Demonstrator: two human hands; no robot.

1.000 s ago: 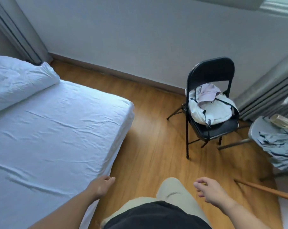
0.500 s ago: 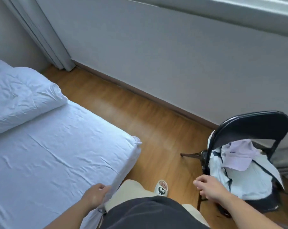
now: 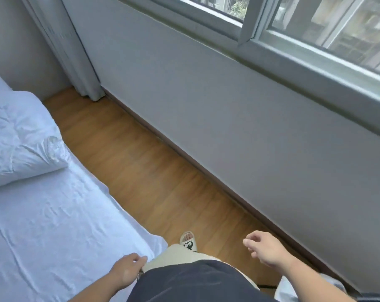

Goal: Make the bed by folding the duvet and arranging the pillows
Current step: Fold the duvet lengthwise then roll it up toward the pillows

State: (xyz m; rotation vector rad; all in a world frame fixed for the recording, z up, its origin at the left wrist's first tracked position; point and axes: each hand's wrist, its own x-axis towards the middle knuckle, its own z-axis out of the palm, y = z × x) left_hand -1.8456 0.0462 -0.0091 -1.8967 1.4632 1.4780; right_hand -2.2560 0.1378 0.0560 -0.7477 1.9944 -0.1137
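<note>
Wood-plank floor (image 3: 154, 171) runs from 10 o'clock to 5 o'clock. A dark skirting board (image 3: 184, 159) joins it to the grey wall (image 3: 228, 105). Window (image 3: 337, 29): 1 o'clock. Grey curtain (image 3: 71, 51): 11 o'clock, reaching the floor. Pale slipper (image 3: 188, 241) with a cartoon face: 6 o'clock.

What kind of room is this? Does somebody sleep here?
Most likely a bedroom. There is a bed with a white sheet, a pillow lying on it, and a curtain hanging in the corner beside a window.
</note>
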